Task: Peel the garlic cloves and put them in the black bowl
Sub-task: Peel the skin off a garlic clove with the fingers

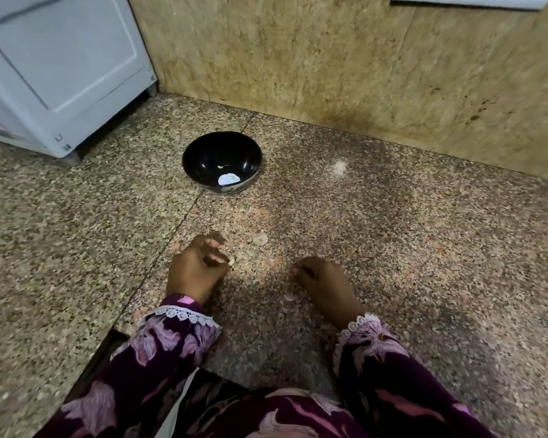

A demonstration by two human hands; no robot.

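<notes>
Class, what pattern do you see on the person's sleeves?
Pink flowers on dark purple sleeves, edged with white lace cuffs; head view shows it.

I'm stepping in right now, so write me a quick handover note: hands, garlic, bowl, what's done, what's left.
Left hand: fingers curled, pinching a small garlic piece low over the floor.
Right hand: fingers curled; contents not visible.
Black bowl: on the floor ahead, holding one pale peeled clove and a scrap.
Skins lie around the hands.
Left: finish peeling, drop cloves in the bowl.
</notes>
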